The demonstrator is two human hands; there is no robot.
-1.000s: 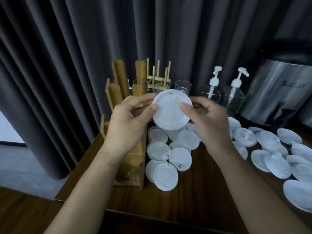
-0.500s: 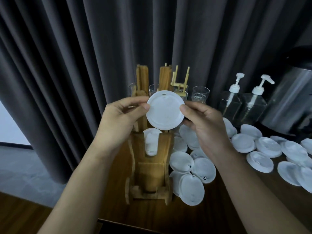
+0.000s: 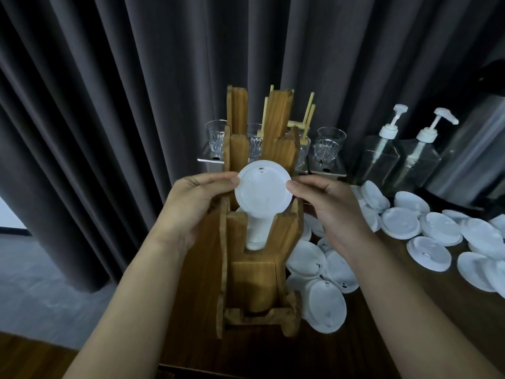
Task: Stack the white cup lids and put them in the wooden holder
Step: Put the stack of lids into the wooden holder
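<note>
Fingers [image 3: 229,183] of the left hand [image 3: 191,206] and right hand [image 3: 329,212] pinch opposite edges of the round white plastic lid [image 3: 263,188], seemingly to centre it over the brown wooden holder [image 3: 252,277].

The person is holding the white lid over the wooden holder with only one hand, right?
Not quite: it takes two hands. In the head view the left hand and the right hand each pinch an edge of the white lid. The rest is right: the lid is over the wooden holder.
</note>
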